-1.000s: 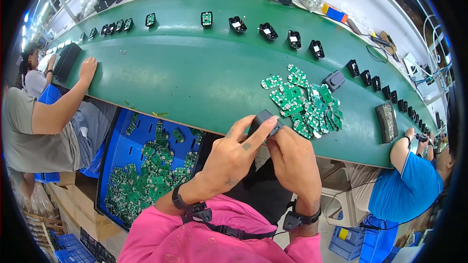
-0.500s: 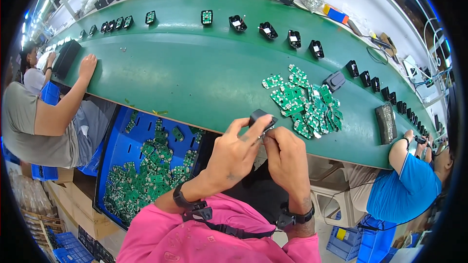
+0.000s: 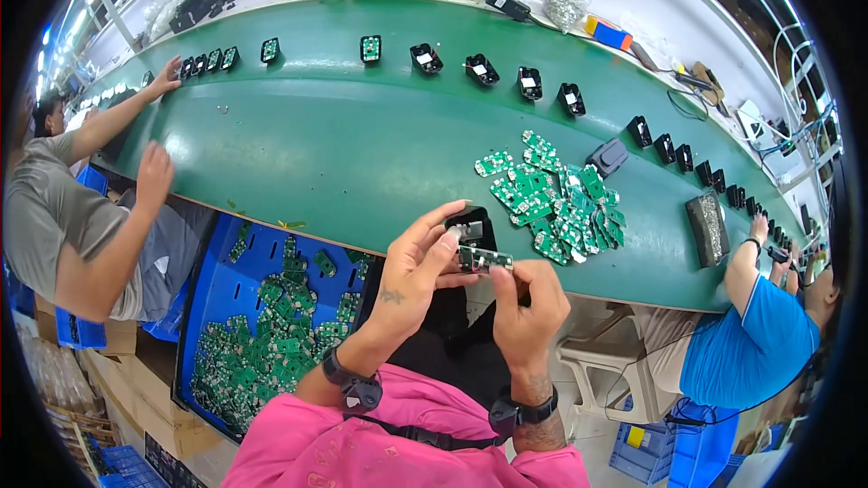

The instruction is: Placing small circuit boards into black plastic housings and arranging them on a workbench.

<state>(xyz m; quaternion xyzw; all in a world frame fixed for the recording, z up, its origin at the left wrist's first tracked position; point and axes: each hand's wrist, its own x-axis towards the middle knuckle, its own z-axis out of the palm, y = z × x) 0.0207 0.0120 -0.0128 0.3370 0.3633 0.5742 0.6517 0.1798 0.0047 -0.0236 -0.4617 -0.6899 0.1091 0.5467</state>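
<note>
My left hand (image 3: 407, 280) is closed around a small black plastic housing (image 3: 485, 228), held just over the near edge of the table with its open side showing. Pinched at one end by my right hand (image 3: 535, 303) is a green circuit board (image 3: 486, 260), which lies across the lower part of the housing. My left thumb rests by the board's other end. Whether wires join board and housing is too small to tell. Right beyond my hands, a loose heap of green circuit boards (image 3: 579, 208) lies on the green table (image 3: 344, 145), with a dark grey housing (image 3: 608, 157) beside it.
Black housings (image 3: 482, 70) stand in a row along the far side, some with boards inside. Below the table at left, a blue crate (image 3: 221, 276) holds many boards. A dark block (image 3: 707, 229) lies at right. Co-workers sit on both sides, one reaching into the row (image 3: 214, 60).
My left hand has turned the housing so its open side shows, and the board in my right hand has come into view. The left co-worker's arm has moved to the far row.
</note>
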